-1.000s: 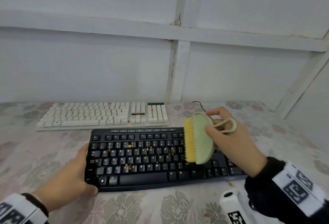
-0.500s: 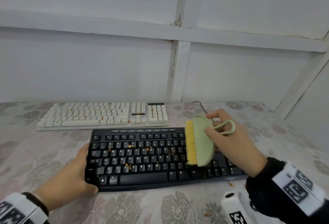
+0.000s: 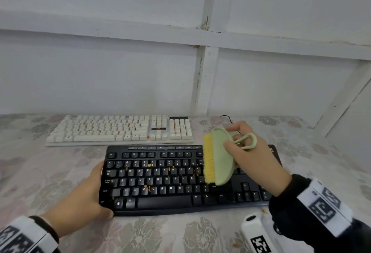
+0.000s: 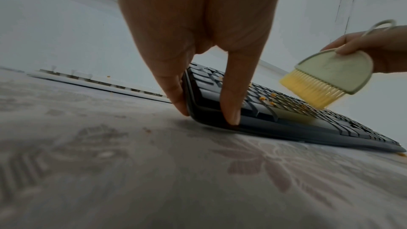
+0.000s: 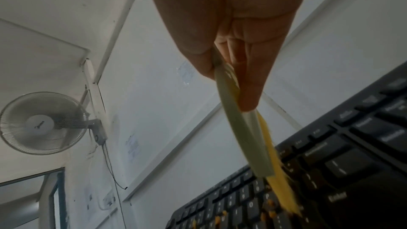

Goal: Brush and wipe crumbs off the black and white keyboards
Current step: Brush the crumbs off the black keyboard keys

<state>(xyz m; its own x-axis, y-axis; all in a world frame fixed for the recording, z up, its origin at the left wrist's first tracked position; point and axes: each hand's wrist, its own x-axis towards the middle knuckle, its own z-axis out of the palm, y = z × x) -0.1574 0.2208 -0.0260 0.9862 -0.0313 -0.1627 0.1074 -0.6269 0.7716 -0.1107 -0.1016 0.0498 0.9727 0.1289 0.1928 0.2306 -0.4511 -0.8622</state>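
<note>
The black keyboard (image 3: 180, 180) lies near me on the table, with orange crumbs (image 3: 149, 165) scattered over its letter keys. My left hand (image 3: 94, 190) grips its left end, thumb at the front corner and fingers (image 4: 176, 93) along the side edge. My right hand (image 3: 233, 141) holds a pale green brush (image 3: 220, 158) with yellow bristles (image 3: 208, 160) by its body, a finger through its loop handle. The bristles point left and meet the keys around the P column (image 5: 284, 191). Behind it lies the white keyboard (image 3: 120, 130), also speckled with crumbs.
A flowered cloth (image 3: 50, 172) covers the table and a white panelled wall stands close behind. A black cable (image 3: 226, 119) runs off at the back right. A white tagged device (image 3: 259, 236) and loose crumbs (image 3: 264, 210) lie at the front right. A fan (image 5: 42, 123) hangs on the wall.
The brush has shifted slightly to the left across the black keyboard's keys. My left hand has stayed where it was on the keyboard's left end.
</note>
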